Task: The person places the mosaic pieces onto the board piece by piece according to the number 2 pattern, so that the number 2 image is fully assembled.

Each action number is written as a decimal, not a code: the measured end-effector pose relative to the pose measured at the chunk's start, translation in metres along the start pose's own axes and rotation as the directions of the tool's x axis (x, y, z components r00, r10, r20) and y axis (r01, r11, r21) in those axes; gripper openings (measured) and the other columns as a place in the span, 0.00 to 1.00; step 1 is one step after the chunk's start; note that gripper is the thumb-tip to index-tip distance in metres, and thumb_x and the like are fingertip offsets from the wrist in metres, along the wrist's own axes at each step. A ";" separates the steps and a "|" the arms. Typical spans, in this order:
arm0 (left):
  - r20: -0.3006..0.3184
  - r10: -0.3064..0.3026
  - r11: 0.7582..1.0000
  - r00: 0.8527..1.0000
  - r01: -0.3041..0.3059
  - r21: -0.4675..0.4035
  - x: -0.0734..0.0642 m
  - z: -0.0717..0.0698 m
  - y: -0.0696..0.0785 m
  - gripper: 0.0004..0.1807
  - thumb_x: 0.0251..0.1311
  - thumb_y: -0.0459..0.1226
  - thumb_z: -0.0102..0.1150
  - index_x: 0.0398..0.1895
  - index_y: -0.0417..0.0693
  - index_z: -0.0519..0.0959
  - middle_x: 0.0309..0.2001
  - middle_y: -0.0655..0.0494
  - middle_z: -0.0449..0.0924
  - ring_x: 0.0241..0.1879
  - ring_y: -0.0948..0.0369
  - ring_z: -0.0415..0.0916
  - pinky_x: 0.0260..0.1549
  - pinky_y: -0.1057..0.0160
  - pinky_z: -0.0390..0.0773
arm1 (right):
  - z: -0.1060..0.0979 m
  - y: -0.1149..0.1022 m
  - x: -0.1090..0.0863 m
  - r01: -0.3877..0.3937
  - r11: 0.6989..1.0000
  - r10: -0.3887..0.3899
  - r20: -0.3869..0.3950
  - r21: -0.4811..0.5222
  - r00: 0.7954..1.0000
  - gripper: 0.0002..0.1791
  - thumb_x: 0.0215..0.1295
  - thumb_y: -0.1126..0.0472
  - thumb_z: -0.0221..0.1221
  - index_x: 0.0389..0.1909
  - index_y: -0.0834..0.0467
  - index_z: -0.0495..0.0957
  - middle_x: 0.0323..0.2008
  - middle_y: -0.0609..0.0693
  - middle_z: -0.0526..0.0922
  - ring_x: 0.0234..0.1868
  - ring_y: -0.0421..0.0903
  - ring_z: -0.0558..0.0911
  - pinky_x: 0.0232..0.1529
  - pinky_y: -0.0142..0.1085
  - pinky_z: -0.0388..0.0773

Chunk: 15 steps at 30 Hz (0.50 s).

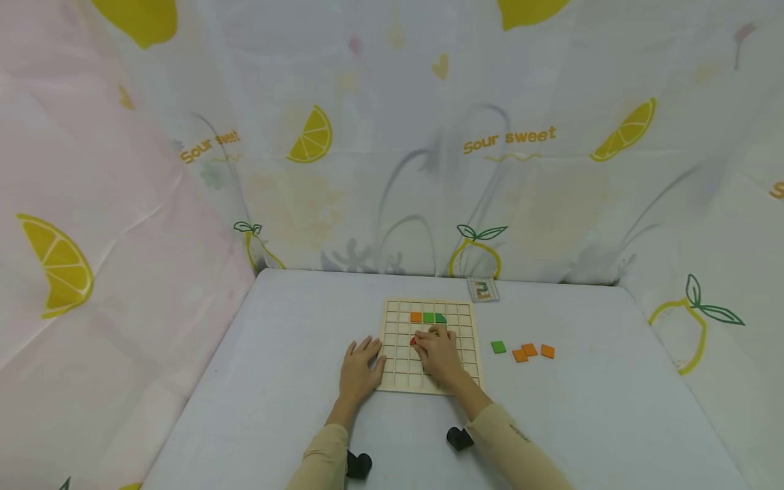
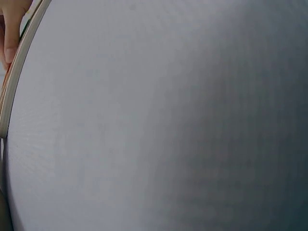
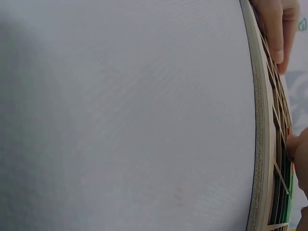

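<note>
A square wooden grid board (image 1: 397,367) lies on the white table. My right hand (image 1: 439,355) reaches over its middle, thumb and index finger pinching a small red tile (image 1: 413,341) at a grid cell; the fingers partly cover this tile. In a row farther up the board sit an orange tile (image 1: 416,317), a light green tile (image 1: 429,318) and a darker green tile with a rounded corner (image 1: 441,318). My left hand (image 1: 360,373) rests at the board's left edge, its fingers extended. The right wrist view shows the right thumb (image 3: 294,147) low over the grid.
Right of the board lie a loose green tile (image 1: 499,347) and several orange tiles (image 1: 529,350). A small pattern card (image 1: 483,290) is beyond the board's far right corner. Black wrist-camera parts (image 1: 360,465) hang by the sleeves. A lemon-printed cloth (image 1: 392,190) stands behind the table.
</note>
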State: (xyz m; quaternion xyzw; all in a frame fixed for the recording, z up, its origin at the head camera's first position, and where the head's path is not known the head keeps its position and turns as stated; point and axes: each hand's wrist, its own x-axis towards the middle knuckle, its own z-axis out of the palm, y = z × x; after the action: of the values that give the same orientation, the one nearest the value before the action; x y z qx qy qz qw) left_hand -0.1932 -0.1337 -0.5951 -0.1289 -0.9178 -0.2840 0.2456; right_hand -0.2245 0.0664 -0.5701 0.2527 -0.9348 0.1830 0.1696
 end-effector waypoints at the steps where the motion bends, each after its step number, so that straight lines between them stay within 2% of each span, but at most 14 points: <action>1: 0.001 0.000 1.000 1.000 0.000 -0.001 0.000 0.000 0.000 0.17 0.52 0.35 0.63 0.46 0.37 0.81 0.47 0.46 0.83 0.53 0.48 0.77 0.60 0.43 0.65 | -0.001 0.000 -0.001 0.002 1.000 -0.002 0.008 0.004 1.000 0.12 0.61 0.58 0.60 0.42 0.59 0.84 0.49 0.48 0.83 0.51 0.53 0.74 0.43 0.48 0.67; 6: -0.010 0.012 1.000 1.000 -0.012 0.002 0.000 0.000 -0.001 0.17 0.51 0.34 0.64 0.45 0.36 0.81 0.46 0.46 0.83 0.52 0.48 0.77 0.58 0.43 0.66 | -0.009 0.003 -0.002 -0.006 0.998 0.005 0.028 0.059 1.000 0.12 0.62 0.59 0.58 0.43 0.60 0.84 0.54 0.53 0.80 0.55 0.57 0.72 0.46 0.55 0.71; 9: -0.018 0.022 1.000 1.000 -0.022 0.004 0.001 -0.001 0.000 0.17 0.50 0.34 0.64 0.45 0.36 0.82 0.46 0.45 0.83 0.52 0.47 0.77 0.58 0.42 0.67 | -0.015 0.012 -0.005 -0.031 0.992 0.037 -0.047 0.122 0.998 0.12 0.60 0.63 0.59 0.43 0.63 0.82 0.53 0.58 0.80 0.53 0.60 0.74 0.45 0.60 0.73; 13: -0.026 0.032 0.999 0.999 -0.032 0.004 0.001 -0.001 0.000 0.17 0.50 0.34 0.65 0.44 0.36 0.82 0.45 0.45 0.83 0.51 0.47 0.78 0.57 0.42 0.67 | -0.026 0.035 -0.014 -0.108 0.983 0.130 -0.141 0.152 0.981 0.15 0.58 0.66 0.60 0.46 0.67 0.80 0.50 0.62 0.80 0.49 0.62 0.75 0.43 0.59 0.74; 15: -0.024 0.031 1.000 0.999 -0.031 0.004 0.001 -0.001 0.000 0.17 0.50 0.34 0.64 0.44 0.36 0.82 0.45 0.45 0.83 0.51 0.47 0.78 0.57 0.42 0.68 | -0.035 0.050 -0.022 -0.180 0.972 0.200 -0.131 0.150 0.971 0.18 0.58 0.67 0.59 0.50 0.67 0.77 0.51 0.62 0.79 0.50 0.63 0.74 0.43 0.58 0.73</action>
State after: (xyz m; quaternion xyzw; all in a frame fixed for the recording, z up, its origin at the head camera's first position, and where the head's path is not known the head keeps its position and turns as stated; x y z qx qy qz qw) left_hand -0.1934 -0.1341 -0.5937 -0.1393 -0.9132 -0.2798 0.2614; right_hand -0.2258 0.1307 -0.5617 0.1587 -0.9251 0.2802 0.2011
